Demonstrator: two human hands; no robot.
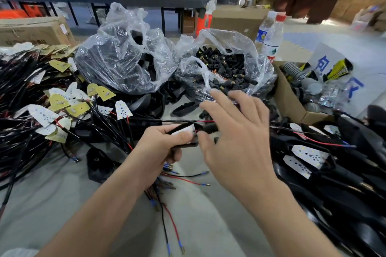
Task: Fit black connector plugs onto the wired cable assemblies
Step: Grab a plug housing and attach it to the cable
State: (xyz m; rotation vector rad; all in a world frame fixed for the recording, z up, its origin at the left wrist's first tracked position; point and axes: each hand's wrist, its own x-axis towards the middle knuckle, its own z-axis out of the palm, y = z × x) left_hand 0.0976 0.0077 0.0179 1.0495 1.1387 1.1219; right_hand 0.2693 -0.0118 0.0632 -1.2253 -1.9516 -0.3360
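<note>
Two hands met at frame centre — the left hand (167, 142) gripped a cable assembly (183, 133), its long axis running left to right, end pointing right. The right hand (236, 131), fingers spread, pinched a black connector plug (208, 127) against it — nearer the plug bag (225, 64) above.

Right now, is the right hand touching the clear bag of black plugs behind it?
Cannot tell. In the head view the right hand has its fingertips overlapping the lower edge of the clear bag, but motion blur hides any contact or gap.
</note>
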